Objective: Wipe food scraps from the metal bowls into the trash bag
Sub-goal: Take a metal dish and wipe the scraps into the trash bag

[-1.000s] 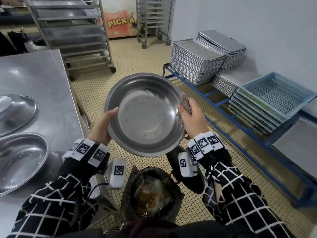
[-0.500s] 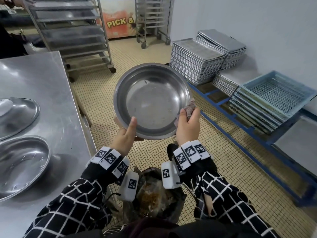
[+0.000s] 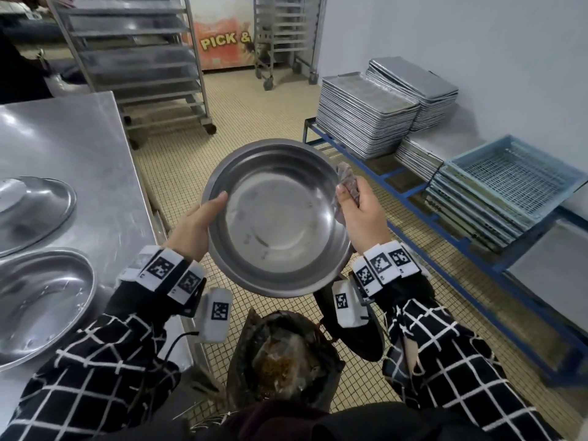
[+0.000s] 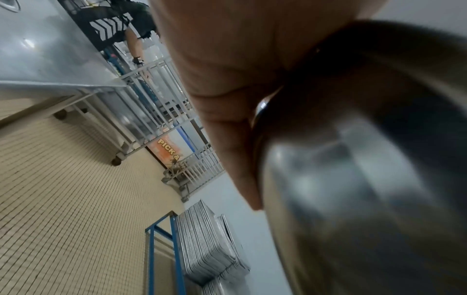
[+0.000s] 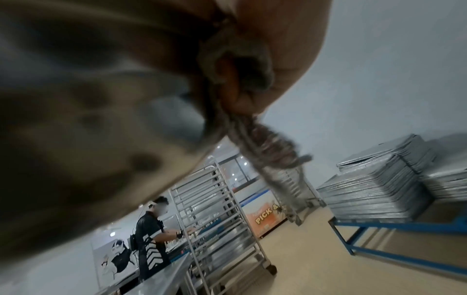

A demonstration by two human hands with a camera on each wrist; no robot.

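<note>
We hold a metal bowl (image 3: 280, 218) in the air with both hands, above the tiled floor (image 3: 254, 116) and just beside the steel counter (image 3: 63, 148). The bowl is tilted, its open side turned up to us, and its inside shows only a few small marks and smears.

Our left hand (image 3: 194, 227) grips the left rim: the thumb lies over the edge inside the bowl, and the fingers go behind the wall, where the head view does not show them. In the left wrist view the palm presses close against the outside of the bowl (image 4: 366, 159).

Our right hand (image 3: 361, 214) is at the right rim. Its thumb and fingers pinch a crumpled grey cloth (image 3: 348, 179) against the rim, so this hand holds the cloth and the bowl together. In the right wrist view the cloth (image 5: 265, 145) hangs out twisted from between the fingers, next to the bowl's outer wall.

Below the bowl, near our body, a dark trash bag (image 3: 286, 361) stands open on the floor, with brown food scraps inside.

On the counter to the left, two other metal bowls (image 3: 38, 300) rest near each other. To the right, stacks of metal trays (image 3: 366, 119) and a blue plastic crate (image 3: 515, 176) lie on a low blue rack (image 3: 445, 224). Behind, a wheeled tray rack (image 3: 136, 58) stands on the floor.
</note>
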